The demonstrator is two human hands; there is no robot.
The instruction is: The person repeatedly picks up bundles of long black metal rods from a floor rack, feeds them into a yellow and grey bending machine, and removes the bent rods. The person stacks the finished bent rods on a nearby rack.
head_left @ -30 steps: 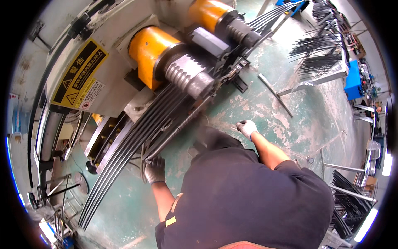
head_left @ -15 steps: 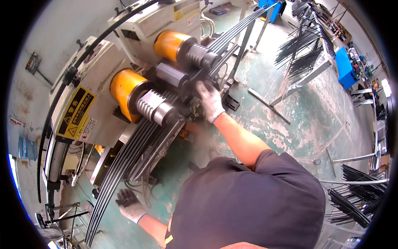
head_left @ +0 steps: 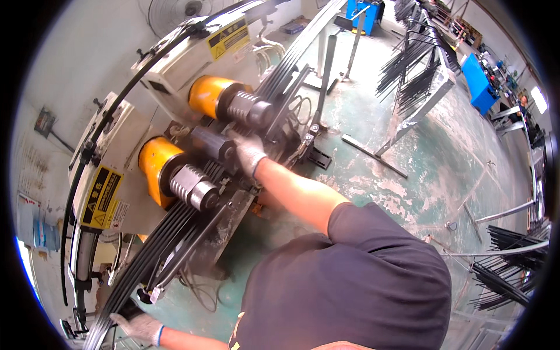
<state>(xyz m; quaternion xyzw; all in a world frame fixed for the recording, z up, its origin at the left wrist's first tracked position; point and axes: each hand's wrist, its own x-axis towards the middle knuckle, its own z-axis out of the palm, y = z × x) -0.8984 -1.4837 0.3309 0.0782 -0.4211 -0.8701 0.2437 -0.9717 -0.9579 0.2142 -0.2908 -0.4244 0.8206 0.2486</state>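
Observation:
Long dark metal rods (head_left: 157,245) run in a bundle through a machine, beneath two orange-and-steel roller units (head_left: 157,163). My left hand (head_left: 140,328), in a pale glove, is at the near lower-left part of the bundle. Its thumb lies along the rods and the other fingers go in around their side, partly hidden. Between the roller units, my right hand (head_left: 249,153), gloved too, reaches to the end of a dark angular block (head_left: 214,144). Its fingertips are blurred and partly hidden there, so their grip is unclear.
The pale machine housing (head_left: 122,204) carries yellow warning labels. A black hose (head_left: 116,105) arches over it. To the right, a metal rack (head_left: 429,105) holds many dark rods, and more rods (head_left: 501,274) lie lower right. Cables hang below the machine.
My left hand has gone from open beside the rods to contact with their near part. My right hand has shifted toward the dark block. The whole view has shifted too.

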